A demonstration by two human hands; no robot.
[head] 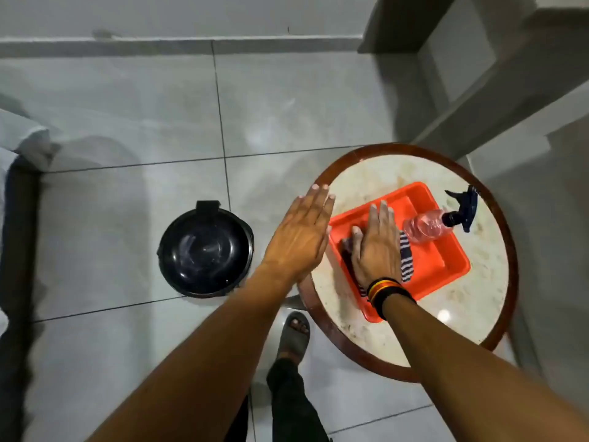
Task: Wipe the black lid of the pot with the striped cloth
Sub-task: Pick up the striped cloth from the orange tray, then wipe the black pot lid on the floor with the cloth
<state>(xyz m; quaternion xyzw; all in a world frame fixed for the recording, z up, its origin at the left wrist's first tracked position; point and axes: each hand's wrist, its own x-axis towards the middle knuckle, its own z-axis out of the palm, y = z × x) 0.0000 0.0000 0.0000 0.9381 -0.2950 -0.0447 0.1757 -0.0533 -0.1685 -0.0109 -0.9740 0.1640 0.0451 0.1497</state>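
The black lid (205, 250) sits on top of the pot (251, 250) on the grey tiled floor (127, 122), at about nine o'clock from the round table (414, 339). The lid is round, glossy and domed, with pale smeary streaks and a few bright reflections across its surface; a small black tab sticks out at its twelve o'clock edge, and only a thin sliver of the pot shows around its rim. The striped cloth (405, 260), dark blue with white bands, lies crumpled in the orange tray (443, 266) on the table, well apart from the lid. The right hand (377, 247) lies palm-down on the cloth with fingers stretched out and close together, pressing flat rather than gripping it; dark bands circle that wrist. The left hand (298, 237) hovers flat and empty between lid and table, at about three o'clock from the lid, fingers straight and together, overlapping the table's wooden rim. At two o'clock in the tray a clear spray bottle (428, 229) lies on its side, its dark blue trigger head reaching over the tray's edge onto the pale marbled tabletop. A sandalled foot (294, 336) stands on the floor at six o'clock, just beside the table.
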